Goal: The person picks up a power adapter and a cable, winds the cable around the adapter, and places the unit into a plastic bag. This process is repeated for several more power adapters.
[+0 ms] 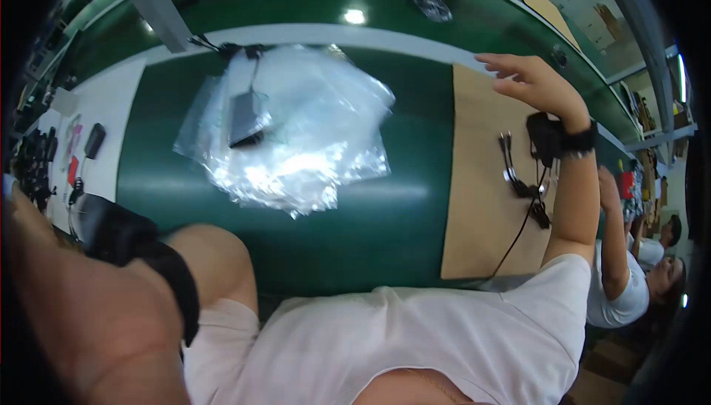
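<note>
Head view: the right hand [535, 81] hangs open-fingered at two o'clock over the cardboard sheet's [478, 183] far edge. Clear plastic bags [296, 138] lie at eleven o'clock on the green table [385, 220], bare surface between. Left hand unseen; only its forearm shows.

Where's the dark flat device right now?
In the head view, the dark flat device lies on the clear plastic bags, left of centre on the green table.

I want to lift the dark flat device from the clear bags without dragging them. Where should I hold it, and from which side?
Probably pinch the dark flat device across its long edges, coming from above. It lies flat on the pile of clear plastic bags, long axis running away from the person; a sideways pull would likely drag the loose bags.
</note>
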`<state>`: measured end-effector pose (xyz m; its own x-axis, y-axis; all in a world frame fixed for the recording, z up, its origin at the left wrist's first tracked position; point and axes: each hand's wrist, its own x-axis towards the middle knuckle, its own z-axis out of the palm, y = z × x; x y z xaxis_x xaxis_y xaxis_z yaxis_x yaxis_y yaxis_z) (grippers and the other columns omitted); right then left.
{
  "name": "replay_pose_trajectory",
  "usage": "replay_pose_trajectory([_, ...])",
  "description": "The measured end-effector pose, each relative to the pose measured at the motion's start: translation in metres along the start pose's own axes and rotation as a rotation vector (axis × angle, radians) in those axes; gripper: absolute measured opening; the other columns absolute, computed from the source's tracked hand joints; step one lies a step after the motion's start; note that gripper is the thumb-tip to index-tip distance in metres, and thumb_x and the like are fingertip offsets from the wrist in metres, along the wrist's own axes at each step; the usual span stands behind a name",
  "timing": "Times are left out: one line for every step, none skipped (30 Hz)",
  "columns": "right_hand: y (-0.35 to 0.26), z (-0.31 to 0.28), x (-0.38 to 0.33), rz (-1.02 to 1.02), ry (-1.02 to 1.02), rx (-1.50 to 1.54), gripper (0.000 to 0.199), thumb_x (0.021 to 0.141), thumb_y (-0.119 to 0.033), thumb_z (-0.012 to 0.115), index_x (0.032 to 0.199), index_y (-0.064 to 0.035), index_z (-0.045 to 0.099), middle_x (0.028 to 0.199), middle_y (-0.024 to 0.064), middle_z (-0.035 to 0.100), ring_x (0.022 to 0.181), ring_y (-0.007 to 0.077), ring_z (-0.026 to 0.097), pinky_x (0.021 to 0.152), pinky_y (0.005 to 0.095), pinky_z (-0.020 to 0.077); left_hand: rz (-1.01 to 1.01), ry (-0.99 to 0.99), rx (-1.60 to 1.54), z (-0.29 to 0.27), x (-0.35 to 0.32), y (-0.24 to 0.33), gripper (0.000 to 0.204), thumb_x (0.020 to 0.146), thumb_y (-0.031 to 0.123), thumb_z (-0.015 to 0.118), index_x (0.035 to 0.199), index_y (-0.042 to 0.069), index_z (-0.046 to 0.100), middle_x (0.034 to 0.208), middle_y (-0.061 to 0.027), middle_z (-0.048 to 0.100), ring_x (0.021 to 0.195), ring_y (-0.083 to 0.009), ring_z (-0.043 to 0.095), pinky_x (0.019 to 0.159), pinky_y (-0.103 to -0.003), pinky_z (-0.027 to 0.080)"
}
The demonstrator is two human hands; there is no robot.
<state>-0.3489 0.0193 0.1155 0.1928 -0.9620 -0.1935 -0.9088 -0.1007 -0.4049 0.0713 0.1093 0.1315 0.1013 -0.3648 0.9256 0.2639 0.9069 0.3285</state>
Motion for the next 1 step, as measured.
replay_pose_trajectory([0.0064, -0.0031, -0.0251, 0.015, 0.013, 0.017, 0.044, 0.080, -0.013, 0.056, 0.123, -0.0068, 0.048, 0.104, 0.0113, 0.059, 0.090, 0.0167, 0.055, 0.077, 0.0289, 0.0452, -0.018, 0.007, -0.011, 0.0049, -0.0028, 0.0052, 0.037, 0.085, 0.028, 0.048, 0.108, -0.002, 0.048, 0.081, -0.0048, 0.040, 0.075, -0.0157, 0.034, 0.067, -0.033, 0.030])
